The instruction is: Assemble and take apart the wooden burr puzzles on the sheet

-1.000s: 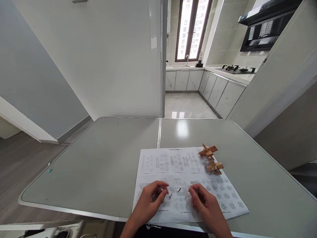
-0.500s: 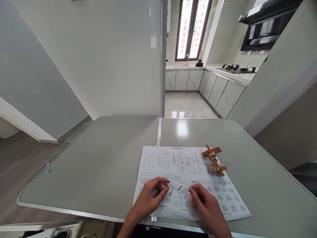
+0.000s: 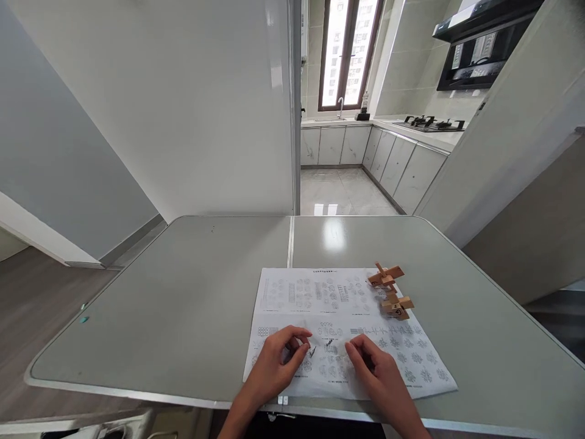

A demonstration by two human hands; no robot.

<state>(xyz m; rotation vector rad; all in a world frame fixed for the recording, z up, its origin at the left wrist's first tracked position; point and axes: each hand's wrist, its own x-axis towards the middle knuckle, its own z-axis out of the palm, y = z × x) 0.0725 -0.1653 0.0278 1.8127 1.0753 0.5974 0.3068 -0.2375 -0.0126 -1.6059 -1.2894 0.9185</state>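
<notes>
Both hands rest over a printed paper sheet point(image 3: 315, 291) covered with small line diagrams. Two dark pen ticks show between the hands. My left hand point(image 3: 278, 360) lies on the left of the sheet, fingers loosely curved, with a visible gap between thumb and fingers and nothing in it. My right hand point(image 3: 377, 369) is on the sheet's right half, fingers curled in and thumb against the index finger; no object shows there. Beyond it, at the sheet's right edge, stand two small assemblies of crossed wooden sticks: a farther wooden puzzle point(image 3: 385, 278) and a nearer wooden puzzle point(image 3: 397, 306) with a dark mark.
The grey-green table point(image 3: 183, 317) has a metal edge and a seam down its middle. A small teal bit point(image 3: 84, 319) lies near its left edge. Behind stand a white panel point(image 3: 219, 122) and a kitchen with a gas hob point(image 3: 429, 124).
The camera view shifts slightly; the sheet and the wooden puzzles move a little in the picture with it. My hands keep nearly the same pose, and nothing is picked up or let go.
</notes>
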